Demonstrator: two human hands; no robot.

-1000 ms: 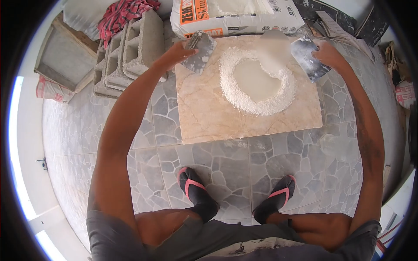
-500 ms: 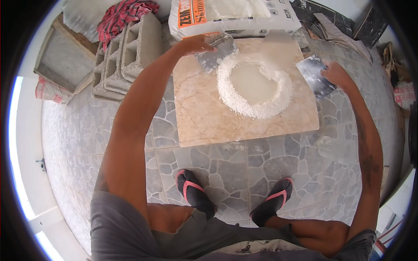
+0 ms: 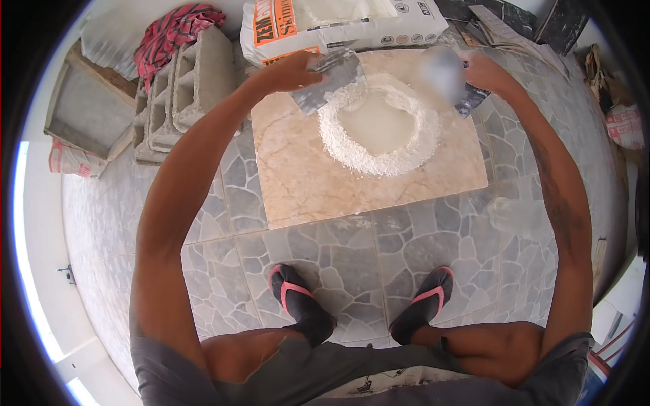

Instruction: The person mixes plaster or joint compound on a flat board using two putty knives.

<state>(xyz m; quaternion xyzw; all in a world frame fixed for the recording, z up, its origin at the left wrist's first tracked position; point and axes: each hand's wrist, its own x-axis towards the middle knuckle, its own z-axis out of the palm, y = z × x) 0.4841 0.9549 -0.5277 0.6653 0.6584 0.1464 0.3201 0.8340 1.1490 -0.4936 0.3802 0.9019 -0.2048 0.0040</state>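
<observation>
A ring of white powder (image 3: 423,139) with pale liquid (image 3: 379,126) in its middle lies on a beige marbled board (image 3: 298,189). My left hand (image 3: 298,72) is closed on a flat metal scraper (image 3: 333,80), whose blade reaches the ring's upper left edge. At the board's upper right, my right hand (image 3: 482,73) grips a second metal scraper (image 3: 472,101). A smudge on the lens blurs the area beside that second blade.
Behind the board lies an open printed bag (image 3: 345,30) of white powder. Concrete blocks (image 3: 201,81) with a red and black cloth (image 3: 177,34) stand at the left, near a wooden-framed tray (image 3: 91,111). My sandalled feet (image 3: 298,298) are on the patterned tile floor (image 3: 352,260).
My right hand and its scraper have moved up and left, closer to the ring. The left blade has tilted and now meets the powder's upper left side. The view has shifted slightly.
</observation>
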